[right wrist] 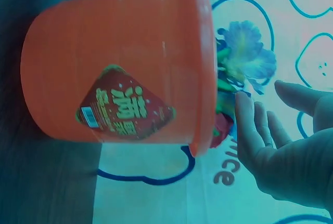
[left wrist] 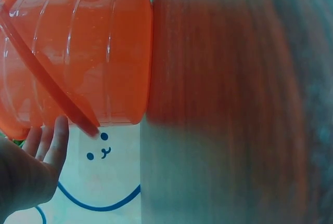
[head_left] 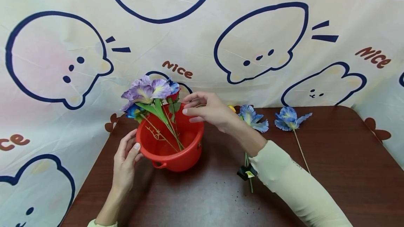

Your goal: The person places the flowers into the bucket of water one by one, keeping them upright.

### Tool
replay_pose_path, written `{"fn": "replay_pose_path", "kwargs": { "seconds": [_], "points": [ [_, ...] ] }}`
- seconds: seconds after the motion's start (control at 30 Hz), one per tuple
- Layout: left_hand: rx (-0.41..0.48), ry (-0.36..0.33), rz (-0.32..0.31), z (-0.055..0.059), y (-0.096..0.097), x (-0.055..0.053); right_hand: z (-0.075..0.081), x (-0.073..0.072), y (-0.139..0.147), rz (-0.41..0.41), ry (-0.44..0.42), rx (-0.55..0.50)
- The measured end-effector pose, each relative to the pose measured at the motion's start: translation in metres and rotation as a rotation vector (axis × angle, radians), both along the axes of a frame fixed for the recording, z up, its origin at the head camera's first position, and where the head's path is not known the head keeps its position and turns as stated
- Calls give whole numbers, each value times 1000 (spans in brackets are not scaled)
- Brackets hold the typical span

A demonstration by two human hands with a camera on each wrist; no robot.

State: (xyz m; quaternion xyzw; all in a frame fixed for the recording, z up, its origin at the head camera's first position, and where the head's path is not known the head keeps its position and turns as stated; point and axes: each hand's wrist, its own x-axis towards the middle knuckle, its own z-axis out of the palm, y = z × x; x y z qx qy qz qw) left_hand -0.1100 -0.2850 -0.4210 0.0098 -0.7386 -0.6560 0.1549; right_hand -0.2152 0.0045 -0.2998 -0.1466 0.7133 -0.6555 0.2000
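Note:
A red plastic bucket (head_left: 186,153) stands upright on the table, several artificial flowers leaning inside it. Their heads rise past its back left rim: a purple iris (head_left: 143,90), blue blooms (head_left: 134,110) and a red rose (right wrist: 222,128). My left hand (head_left: 124,164) is at the bucket's left side, thumb near the rim and fingers extended along the wall. Over the right rim hovers my right hand (head_left: 205,109), its fingers loosely extended toward the rose and nothing in its grasp. The bucket's handle (left wrist: 49,83) hangs against its side.
Right of the bucket lie a blue iris (head_left: 252,117) with a black piece (head_left: 247,172) at its stem and another blue iris (head_left: 287,119). A yellow bloom (head_left: 231,108) shows behind my right arm. Dark crumbs dot the table (head_left: 195,199); a printed cloth (head_left: 195,38) hangs behind.

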Motion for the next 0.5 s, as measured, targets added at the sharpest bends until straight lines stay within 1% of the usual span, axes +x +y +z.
{"fn": "replay_pose_path", "kwargs": {
  "seconds": [0.13,0.33,0.5],
  "points": [
    [-12,-5,4,0,0,0,0,2,15,-24,6,6],
    [-11,-14,6,1,1,0,-4,5,42,-82,-18,-20],
    [15,6,-4,0,0,0,-12,9,69,-127,-41,-37]
  ]
}}
